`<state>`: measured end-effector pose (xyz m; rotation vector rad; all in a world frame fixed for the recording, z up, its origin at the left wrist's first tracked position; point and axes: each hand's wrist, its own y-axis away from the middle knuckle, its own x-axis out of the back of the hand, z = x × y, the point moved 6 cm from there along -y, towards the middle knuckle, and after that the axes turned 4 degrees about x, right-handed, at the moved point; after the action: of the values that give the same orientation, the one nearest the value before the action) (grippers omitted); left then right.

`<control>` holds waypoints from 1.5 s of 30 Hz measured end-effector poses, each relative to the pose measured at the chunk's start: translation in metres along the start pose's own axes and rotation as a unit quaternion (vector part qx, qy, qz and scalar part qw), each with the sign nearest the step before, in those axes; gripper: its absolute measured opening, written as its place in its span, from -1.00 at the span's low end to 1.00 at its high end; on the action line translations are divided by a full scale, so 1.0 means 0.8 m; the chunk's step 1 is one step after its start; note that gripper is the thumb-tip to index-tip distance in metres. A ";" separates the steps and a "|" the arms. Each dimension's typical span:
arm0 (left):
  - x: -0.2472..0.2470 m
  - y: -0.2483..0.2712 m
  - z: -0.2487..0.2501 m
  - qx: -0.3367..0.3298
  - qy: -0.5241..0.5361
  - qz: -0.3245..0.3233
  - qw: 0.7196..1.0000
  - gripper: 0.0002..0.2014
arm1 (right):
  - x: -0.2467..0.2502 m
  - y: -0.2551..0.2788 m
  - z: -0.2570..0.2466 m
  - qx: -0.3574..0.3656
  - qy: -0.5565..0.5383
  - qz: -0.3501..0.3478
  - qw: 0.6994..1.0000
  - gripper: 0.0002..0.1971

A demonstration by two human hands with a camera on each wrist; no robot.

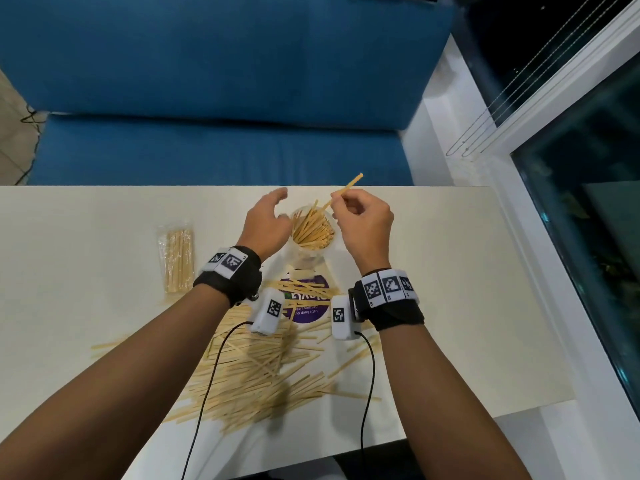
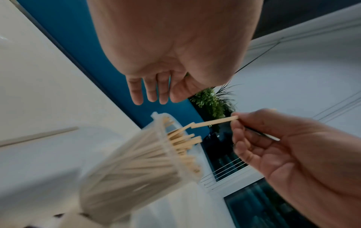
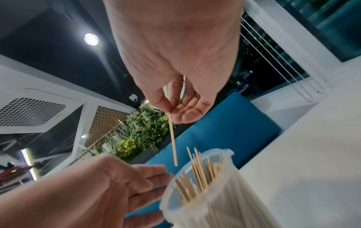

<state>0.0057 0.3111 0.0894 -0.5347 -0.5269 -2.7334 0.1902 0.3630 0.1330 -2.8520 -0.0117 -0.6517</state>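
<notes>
A clear plastic cup (image 1: 310,252) stands on the white table (image 1: 86,237), packed with several thin wooden sticks (image 1: 313,230). My right hand (image 1: 360,223) pinches one wooden stick (image 1: 346,189) above the cup's rim; its lower end hangs just over the cup (image 3: 218,192) in the right wrist view, where the stick (image 3: 173,143) points down. My left hand (image 1: 266,220) hovers beside the cup's left side, fingers relaxed and spread, holding nothing; the left wrist view shows its fingers (image 2: 148,89) apart from the cup (image 2: 136,166).
A large loose pile of wooden sticks (image 1: 256,372) covers the table in front of me, partly over a purple round sticker (image 1: 304,299). A sealed packet of sticks (image 1: 176,259) lies at the left. A blue sofa (image 1: 214,98) stands behind the table, a window at the right.
</notes>
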 end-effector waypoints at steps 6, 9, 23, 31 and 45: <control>-0.027 0.014 -0.038 0.012 -0.041 -0.112 0.993 -0.21 | -0.038 0.020 0.020 -0.012 0.115 -0.103 0.988 -0.82; -0.033 0.018 -0.038 -0.002 -0.062 -0.134 0.989 -0.08 | -0.041 0.026 0.029 -0.019 0.174 -0.116 0.978 -0.65; -0.036 0.015 -0.031 -0.080 -0.048 -0.084 0.992 -0.14 | -0.084 0.015 0.003 0.290 0.402 -0.283 0.821 -0.67; -0.037 0.011 -0.037 -0.081 -0.045 -0.085 0.992 -0.12 | -0.058 -0.002 0.012 0.188 0.343 -0.286 0.875 -0.61; -0.038 0.012 -0.036 -0.081 -0.057 -0.089 0.991 -0.12 | -0.079 0.000 0.010 0.231 0.318 -0.322 0.861 -0.70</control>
<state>0.0274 0.2981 0.0550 -0.7197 -0.3997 -2.9468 0.1369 0.3673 0.0987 -2.0124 -0.9075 -1.4541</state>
